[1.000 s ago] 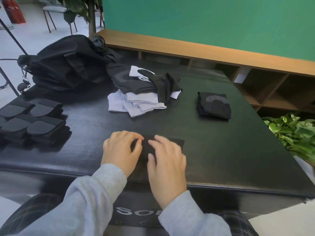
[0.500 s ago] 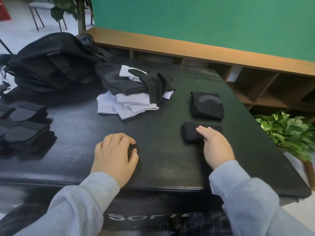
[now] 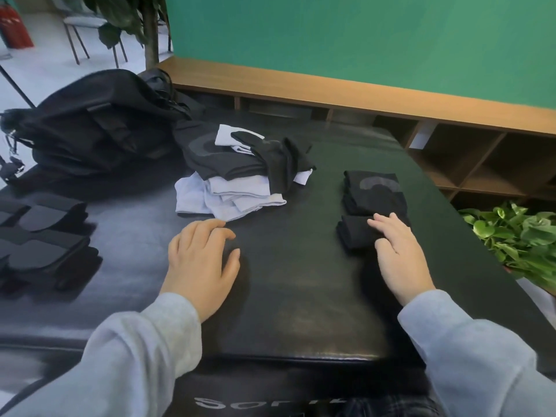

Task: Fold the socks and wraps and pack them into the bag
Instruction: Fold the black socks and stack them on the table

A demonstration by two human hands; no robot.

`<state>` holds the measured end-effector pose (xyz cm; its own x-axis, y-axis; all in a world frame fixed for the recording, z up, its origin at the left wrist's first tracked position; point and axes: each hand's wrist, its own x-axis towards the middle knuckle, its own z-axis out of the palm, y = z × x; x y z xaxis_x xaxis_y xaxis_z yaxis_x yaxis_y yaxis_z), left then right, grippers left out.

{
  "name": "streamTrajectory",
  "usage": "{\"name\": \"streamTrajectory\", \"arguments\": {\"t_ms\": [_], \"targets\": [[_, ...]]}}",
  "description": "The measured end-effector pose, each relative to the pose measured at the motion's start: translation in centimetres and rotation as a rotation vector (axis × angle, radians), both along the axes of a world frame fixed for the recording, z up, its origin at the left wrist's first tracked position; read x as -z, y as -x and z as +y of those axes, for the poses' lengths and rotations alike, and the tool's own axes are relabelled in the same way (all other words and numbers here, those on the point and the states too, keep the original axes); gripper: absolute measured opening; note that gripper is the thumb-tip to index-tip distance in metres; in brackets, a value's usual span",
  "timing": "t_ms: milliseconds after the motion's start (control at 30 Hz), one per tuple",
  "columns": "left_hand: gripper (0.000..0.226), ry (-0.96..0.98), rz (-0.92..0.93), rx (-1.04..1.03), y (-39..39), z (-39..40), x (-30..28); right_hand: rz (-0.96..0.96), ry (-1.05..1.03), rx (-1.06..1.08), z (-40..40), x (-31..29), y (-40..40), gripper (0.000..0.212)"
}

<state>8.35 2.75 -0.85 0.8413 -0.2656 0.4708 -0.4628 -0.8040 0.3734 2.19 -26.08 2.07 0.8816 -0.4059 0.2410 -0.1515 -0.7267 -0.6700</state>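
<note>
Black on black, head view: your right hand (image 3: 397, 251) lies flat on a folded black sock (image 3: 356, 234), fingers spread and pressing rather than pinching, parking it just in front of the folded black pair (image 3: 374, 192) with the grey mark. The two bundles touch or nearly so; I cannot tell which. Your left hand (image 3: 201, 257) rests palm-down on the bare table (image 3: 301, 281), fingers loosely curled and holding nothing, just short of the unfolded pile of white and black socks (image 3: 237, 176).

Against the earlier frames: a second ago both hands were together at the near edge, flattening this sock. Half a second ago the right hand had carried it out to the right, well short of the folded pair. Now it sits further back, beside that pair. The left hand has crept forward toward the pile.

Reading: one more sock is folded and stacked; the left hand looks poised to draw the next.

The bag (image 3: 90, 133) sits far left, nothing packed yet that I can see. The dark wraps (image 3: 45, 236) lie at the left edge, untouched.
</note>
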Motion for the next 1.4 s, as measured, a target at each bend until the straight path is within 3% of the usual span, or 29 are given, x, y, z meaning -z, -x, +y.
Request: {"name": "streamTrajectory", "arguments": {"t_ms": [100,233,567,767,1033,1400], "targets": [[0.021,0.060,0.006,-0.053,0.0,0.1,0.1,-0.134,0.071,-0.036,2.5,-0.5,-0.8,0.032],[0.023,0.029,-0.015,-0.053,-0.2,0.1,0.4,-0.169,0.068,-0.142,4.8,-0.7,-3.5,0.032],[0.024,-0.034,0.025,-0.048,-0.3,-0.3,0.4,0.007,0.236,-0.177,6.1,-2.5,-12.7,0.040],[0.025,-0.033,0.011,-0.043,-0.5,-0.3,0.6,0.089,0.213,-0.215,5.8,-2.7,-16.0,0.043],[0.026,-0.020,0.003,-0.026,-0.7,-0.3,0.8,0.029,0.207,-0.189,5.7,-3.9,-14.3,0.045],[0.031,-0.006,0.060,-0.019,-0.4,-0.3,0.4,-0.178,0.267,-0.116,5.6,-6.2,-5.9,0.036]]}}
